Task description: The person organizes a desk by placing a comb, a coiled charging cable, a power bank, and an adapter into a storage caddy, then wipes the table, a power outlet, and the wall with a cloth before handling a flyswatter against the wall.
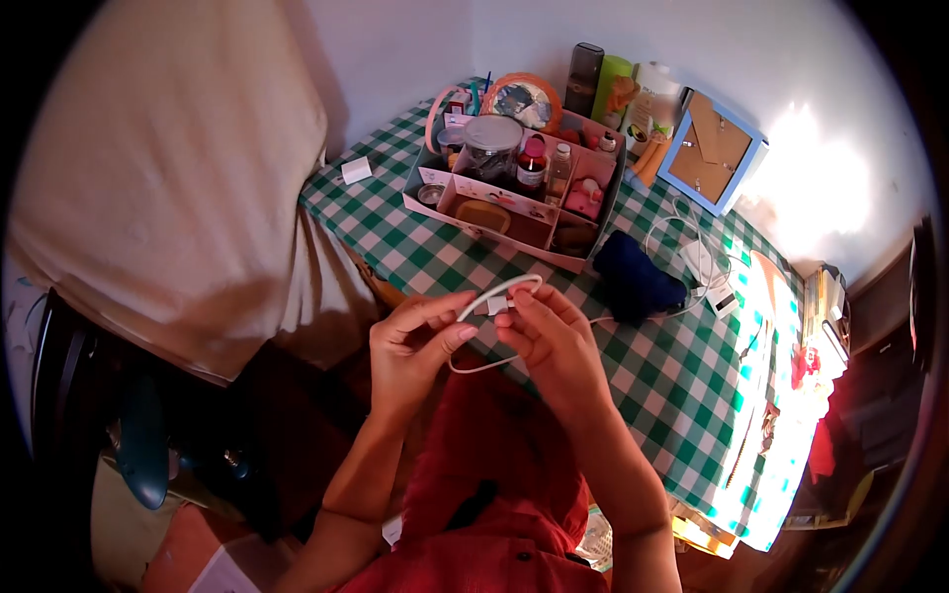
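Observation:
A white cable (481,370) is looped between my two hands, above the near edge of the checked table. My left hand (420,346) pinches the loop between thumb and fingers. My right hand (554,341) has its fingers closed on the cable near a small white connector (497,305). From the right hand the cable runs on across the cloth towards a dark blue cloth item (636,278) and a white power strip or adapter (698,261).
Behind my hands stands a divided box (477,216) holding bottles and jars. A blue picture frame (665,166) leans at the back right. A small white box (356,170) lies at the table's left. A beige cloth (178,178) hangs left.

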Available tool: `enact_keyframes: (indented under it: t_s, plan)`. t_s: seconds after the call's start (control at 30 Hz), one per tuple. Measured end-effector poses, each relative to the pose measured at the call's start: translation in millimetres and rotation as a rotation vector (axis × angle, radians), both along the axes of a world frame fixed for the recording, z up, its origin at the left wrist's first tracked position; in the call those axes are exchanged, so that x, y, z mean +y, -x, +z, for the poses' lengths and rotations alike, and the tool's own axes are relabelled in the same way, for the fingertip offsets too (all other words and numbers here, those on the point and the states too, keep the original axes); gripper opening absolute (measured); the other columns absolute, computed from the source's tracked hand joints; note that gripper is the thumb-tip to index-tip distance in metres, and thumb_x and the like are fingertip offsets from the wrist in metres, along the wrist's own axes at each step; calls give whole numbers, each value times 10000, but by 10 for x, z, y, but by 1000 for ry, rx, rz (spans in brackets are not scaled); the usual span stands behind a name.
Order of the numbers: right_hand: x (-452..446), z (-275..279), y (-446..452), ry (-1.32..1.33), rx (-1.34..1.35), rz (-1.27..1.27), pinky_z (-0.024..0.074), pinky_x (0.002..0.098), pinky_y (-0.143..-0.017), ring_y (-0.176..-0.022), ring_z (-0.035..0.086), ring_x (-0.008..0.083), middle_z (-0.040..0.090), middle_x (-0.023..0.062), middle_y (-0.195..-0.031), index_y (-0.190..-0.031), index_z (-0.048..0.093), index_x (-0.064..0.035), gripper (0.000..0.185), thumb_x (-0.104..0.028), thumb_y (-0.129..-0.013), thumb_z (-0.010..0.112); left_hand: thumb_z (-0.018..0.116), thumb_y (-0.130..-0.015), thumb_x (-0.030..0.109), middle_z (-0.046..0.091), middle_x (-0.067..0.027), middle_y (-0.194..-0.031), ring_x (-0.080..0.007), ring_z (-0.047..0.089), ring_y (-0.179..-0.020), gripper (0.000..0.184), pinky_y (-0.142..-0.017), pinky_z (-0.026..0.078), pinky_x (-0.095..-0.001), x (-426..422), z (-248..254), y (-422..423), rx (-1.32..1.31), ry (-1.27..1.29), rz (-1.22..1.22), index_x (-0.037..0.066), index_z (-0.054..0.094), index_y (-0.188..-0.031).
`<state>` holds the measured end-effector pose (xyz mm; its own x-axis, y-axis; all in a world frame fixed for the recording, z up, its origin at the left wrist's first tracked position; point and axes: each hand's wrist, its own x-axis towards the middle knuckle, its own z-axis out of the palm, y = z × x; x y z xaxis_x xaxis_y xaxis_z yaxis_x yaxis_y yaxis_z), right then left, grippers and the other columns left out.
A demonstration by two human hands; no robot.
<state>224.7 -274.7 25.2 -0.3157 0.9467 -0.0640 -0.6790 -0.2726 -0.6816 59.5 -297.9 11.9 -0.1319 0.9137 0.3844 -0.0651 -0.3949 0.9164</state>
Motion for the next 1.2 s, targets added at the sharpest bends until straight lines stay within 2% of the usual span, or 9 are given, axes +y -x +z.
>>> enact_keyframes:
  t_s: [0.17,0.27,0.47,0.57,0.77,0.87,0.93,1.13,1.2]
  plan:
    - [-86,-47,92,84,131,55,565,247,-770,-860,658,150,654,76,-962,-1008,595,-38,136,-136,-913,600,725,-771,33,610,-30,-845,-62,529,-653,298,-514,391,-173,32,-66,-19,-75,-100,-62,-13,666,-1060]
    - [-108,-88,130,59,119,61,565,248,-773,-866,658,154,652,79,-970,-1045,594,-36,176,-149,-910,607,698,-788,-14,624,-48,-887,-69,536,-671,239,-554,420,-186,16,-35,-9,-148,-93,-118,-9,678,-1026]
    - [-341,-20,147,8,-151,0,528,247,-712,-769,626,125,634,73,-924,-1071,606,2,289,-252,-937,580,671,-850,95,613,-35,-834,-54,489,-596,157,-515,394,-176,60,-15,-12,-289,-81,96,-10,640,-963]
    - [-551,-157,151,164,-243,515,513,247,-723,-780,609,116,622,49,-946,-1190,564,-22,371,-313,-965,519,620,-896,108,583,-13,-762,-49,480,-594,176,-559,406,-177,99,11,9,-416,-117,133,-17,620,-1020]
    - [-533,-358,364,261,301,-26,520,273,-812,-924,622,156,614,99,-1130,-1336,424,-52,384,-163,-974,495,613,-900,106,581,-16,-750,-52,488,-604,176,-574,428,-183,-24,9,64,-373,-103,128,-24,623,-1018]
    - [-536,-314,314,67,219,-78,524,282,-842,-947,623,164,612,110,-1132,-1341,416,-50,392,-109,-963,502,626,-890,105,602,-33,-765,-66,519,-624,181,-615,462,-203,-104,-6,166,-320,-43,159,-30,628,-1011]
    - [-503,-256,267,12,246,-97,524,283,-863,-960,623,169,613,120,-1126,-1329,423,-39,390,-82,-953,514,641,-863,40,664,-94,-922,-105,610,-703,151,-646,516,-226,-139,-83,242,-391,-2,43,-29,653,-997]
    - [-475,-306,193,-207,-204,-180,512,269,-815,-909,627,137,631,103,-1104,-1221,539,-7,297,-164,-972,506,634,-873,65,666,-110,-896,-136,629,-720,175,-693,533,-249,-319,-199,224,-485,142,-142,-38,640,-1014]
    - [-504,-246,179,-136,-177,-142,504,258,-815,-901,621,126,640,90,-1076,-1194,560,3,293,-185,-978,495,645,-857,53,665,-116,-900,-145,626,-726,174,-698,527,-260,-367,-236,204,-474,200,-170,-38,646,-1005]
